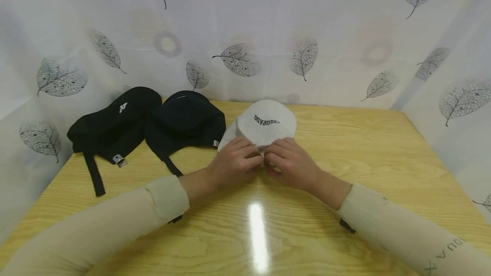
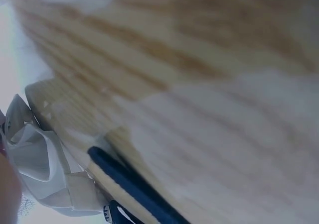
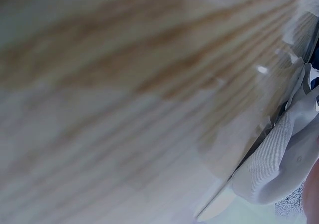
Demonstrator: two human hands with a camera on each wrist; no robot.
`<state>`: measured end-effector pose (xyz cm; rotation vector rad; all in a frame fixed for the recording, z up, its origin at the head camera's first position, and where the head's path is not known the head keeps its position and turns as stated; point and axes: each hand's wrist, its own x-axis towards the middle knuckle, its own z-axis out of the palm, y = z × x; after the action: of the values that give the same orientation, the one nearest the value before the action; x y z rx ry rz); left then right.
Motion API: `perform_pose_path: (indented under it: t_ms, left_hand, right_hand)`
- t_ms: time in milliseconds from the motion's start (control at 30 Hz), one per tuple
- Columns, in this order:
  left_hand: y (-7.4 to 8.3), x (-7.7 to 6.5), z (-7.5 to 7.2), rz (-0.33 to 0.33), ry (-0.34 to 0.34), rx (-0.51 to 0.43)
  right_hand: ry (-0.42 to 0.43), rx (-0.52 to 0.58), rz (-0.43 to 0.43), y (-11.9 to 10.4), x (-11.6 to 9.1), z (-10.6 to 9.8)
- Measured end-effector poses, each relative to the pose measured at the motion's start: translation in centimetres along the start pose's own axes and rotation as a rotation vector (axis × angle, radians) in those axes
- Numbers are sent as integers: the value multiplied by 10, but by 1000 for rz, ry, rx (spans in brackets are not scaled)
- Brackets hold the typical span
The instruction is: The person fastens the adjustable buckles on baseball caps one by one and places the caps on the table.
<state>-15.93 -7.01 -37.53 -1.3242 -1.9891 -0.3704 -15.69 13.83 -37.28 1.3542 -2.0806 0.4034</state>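
Note:
A white cap with dark curved lettering lies on the table, its near edge toward me. My left hand and right hand meet at that near edge, fingers curled and pinching it; what lies between the fingertips is mostly hidden. In the left wrist view, the white cap's hollow underside shows beside a sliver of the left hand. The right wrist view catches the cap's pale cloth and a bit of the right hand.
Left of the white cap lie a navy cap and a black cap with a small white emblem, side by side. Their straps trail toward me on the wooden table. Behind hangs a leaf-patterned curtain.

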Motion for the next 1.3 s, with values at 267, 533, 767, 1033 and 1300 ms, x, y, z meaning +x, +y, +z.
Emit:
perform_pose_path:
  t_ms: [267, 533, 767, 1033, 1300]
  left_hand:
    - [0, -1, 0, -5, -3, -5]
    - [-2, -1, 1, -21, -3, -2]
    - [-1, -1, 1, -19, 16, 13]
    - [0, 1, -1, -13, 1, 14]
    - [1, 1, 0, -19, -9, 18]
  right_hand:
    - [-9, -33, 1, 0, 0, -1]
    - [-20, -74, 27, -1, 0, -1]
    - [-14, -65, 39, 0, -1, -2]
    - [-31, -9, 19, 0, -1, -2]
    - [-23, -8, 19, 1, -1, -2]
